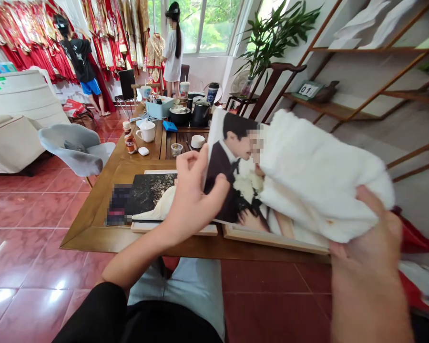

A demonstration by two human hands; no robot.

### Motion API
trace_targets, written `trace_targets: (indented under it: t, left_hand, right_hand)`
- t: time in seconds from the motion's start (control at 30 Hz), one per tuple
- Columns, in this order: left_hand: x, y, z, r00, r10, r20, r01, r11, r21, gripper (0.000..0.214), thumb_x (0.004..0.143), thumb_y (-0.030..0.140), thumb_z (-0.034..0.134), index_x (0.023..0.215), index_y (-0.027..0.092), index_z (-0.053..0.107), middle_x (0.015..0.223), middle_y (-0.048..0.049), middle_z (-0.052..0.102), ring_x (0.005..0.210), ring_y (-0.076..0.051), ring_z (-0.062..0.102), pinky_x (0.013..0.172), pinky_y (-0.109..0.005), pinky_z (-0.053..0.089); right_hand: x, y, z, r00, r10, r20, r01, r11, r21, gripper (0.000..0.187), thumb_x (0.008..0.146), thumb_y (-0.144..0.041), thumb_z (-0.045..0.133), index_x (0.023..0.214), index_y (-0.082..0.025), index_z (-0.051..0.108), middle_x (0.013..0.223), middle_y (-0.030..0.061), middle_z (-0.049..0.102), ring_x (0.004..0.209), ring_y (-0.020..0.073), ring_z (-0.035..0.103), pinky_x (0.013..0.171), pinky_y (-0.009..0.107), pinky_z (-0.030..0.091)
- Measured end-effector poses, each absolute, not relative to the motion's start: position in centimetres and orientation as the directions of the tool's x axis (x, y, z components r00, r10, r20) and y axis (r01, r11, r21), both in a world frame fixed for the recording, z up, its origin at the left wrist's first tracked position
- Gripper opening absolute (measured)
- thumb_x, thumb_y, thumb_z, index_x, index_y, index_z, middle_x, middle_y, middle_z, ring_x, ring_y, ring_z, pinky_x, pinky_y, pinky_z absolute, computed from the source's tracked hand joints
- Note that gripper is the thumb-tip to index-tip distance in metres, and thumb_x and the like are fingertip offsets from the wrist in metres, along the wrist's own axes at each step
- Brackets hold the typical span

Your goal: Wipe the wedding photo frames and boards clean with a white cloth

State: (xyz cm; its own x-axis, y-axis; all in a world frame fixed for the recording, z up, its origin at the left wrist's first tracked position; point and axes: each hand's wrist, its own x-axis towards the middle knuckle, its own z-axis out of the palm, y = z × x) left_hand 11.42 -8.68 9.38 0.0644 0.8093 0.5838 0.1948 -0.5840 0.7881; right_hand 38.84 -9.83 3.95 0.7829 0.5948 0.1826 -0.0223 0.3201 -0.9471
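Observation:
A folded white towel [321, 171] is bunched in my right hand [375, 228], thumb on top and fingers underneath. It covers the right part of a wedding photo print [218, 166] of a person in a dark suit with white flowers. At the print's left edge is my left hand [196, 190], thumb and fingers spread apart with nothing visible between them; whether it touches the print I cannot tell. Below the print shows the pale wooden edge of a frame [275, 240]. Left of my hand lies a second, dark framed photo [153, 190], partly hidden by my forearm.
The wooden table [93, 224] also bears a white lidded cup [146, 130], a bottle [129, 138], a small white bowl [198, 141] and a black kettle [200, 113]. A grey chair [75, 147] stands left. Two people stand at the back near hanging garments. Shelves [346, 112] line the right.

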Motion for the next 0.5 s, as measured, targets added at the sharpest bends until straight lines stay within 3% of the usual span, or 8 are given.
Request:
trace_targets:
  t: [0.17,0.33,0.5]
  left_hand:
    - [6.5,-8.6,7.5,-0.099,0.924,0.370,0.318,-0.323,0.891,0.045,0.091,0.023,0.058,0.136,0.022,0.062,0.121,-0.0074,0.046,0.118,-0.021,0.053,0.099,-0.031,0.051]
    - [2.9,-8.0,4.6,-0.230,0.962,0.150,0.389,-0.051,0.920,0.038,0.090,0.015,0.055,0.125,0.022,0.068,0.117,-0.0076,0.051,0.126,-0.021,0.050,0.103,-0.028,0.049]
    - [0.9,-7.2,2.3,-0.280,0.958,0.066,0.494,0.085,0.865,0.037,0.092,0.016,0.053,0.126,0.021,0.067,0.122,-0.0083,0.055,0.124,-0.019,0.053,0.102,-0.026,0.047]
  right_hand:
    - [33.4,-7.4,3.0,0.568,0.822,0.038,-0.191,0.176,-0.966,0.055,0.056,-0.054,0.089,0.094,-0.018,0.072,0.108,0.0134,0.079,0.108,0.0354,0.074,0.080,0.042,0.069]
    - [30.3,-4.8,0.0,0.413,0.911,-0.013,-0.183,0.069,-0.981,0.045,0.063,-0.053,0.088,0.089,-0.020,0.072,0.086,0.0102,0.080,0.098,0.0329,0.077,0.076,0.041,0.068]
    - [28.5,-2.9,-2.4,0.344,0.939,-0.028,-0.122,0.016,-0.992,0.042,0.066,-0.057,0.085,0.086,-0.023,0.073,0.080,0.0059,0.079,0.089,0.0294,0.077,0.073,0.038,0.067]
